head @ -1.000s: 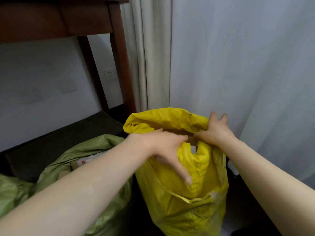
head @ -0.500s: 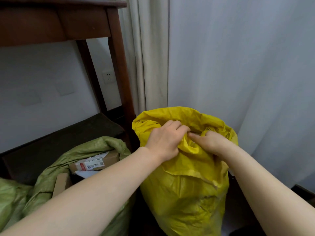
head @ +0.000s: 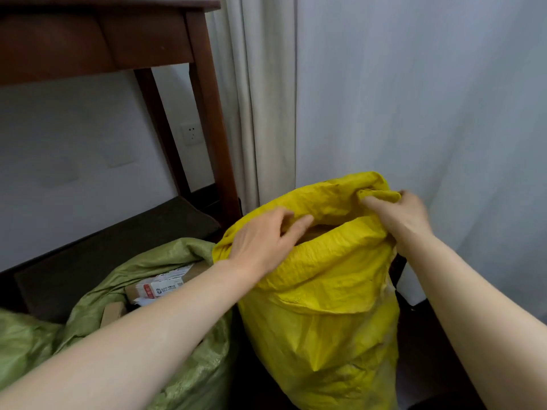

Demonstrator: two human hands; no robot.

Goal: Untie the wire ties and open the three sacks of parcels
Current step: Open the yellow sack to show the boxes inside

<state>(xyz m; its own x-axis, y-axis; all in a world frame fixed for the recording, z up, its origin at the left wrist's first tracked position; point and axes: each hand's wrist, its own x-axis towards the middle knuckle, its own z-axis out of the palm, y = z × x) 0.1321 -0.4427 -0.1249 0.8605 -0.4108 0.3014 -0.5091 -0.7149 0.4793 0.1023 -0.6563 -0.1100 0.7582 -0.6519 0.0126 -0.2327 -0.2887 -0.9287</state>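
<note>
A yellow woven sack [head: 322, 321] stands upright on the floor, its mouth spread apart with a dark gap showing inside. My left hand [head: 263, 241] holds the left side of the rim, fingers hooked over the edge. My right hand [head: 399, 214] pinches the far right part of the rim. To the left lies a green sack [head: 189, 377], open, with cardboard parcels [head: 162, 285] showing in its mouth. Another green sack [head: 20, 344] lies at the far left edge. No wire tie is visible.
A dark wooden table [head: 204, 93] stands above and behind the green sacks, its leg close to the yellow sack. Cream curtains [head: 260, 113] and a white sheer curtain [head: 429, 99] hang behind. A wall socket [head: 191, 134] sits under the table. The floor is dark.
My hands were close together on the bunched top of the yellow sack; they have moved apart, pulling the mouth wide. The view came closer and more of the green sack's parcels show.
</note>
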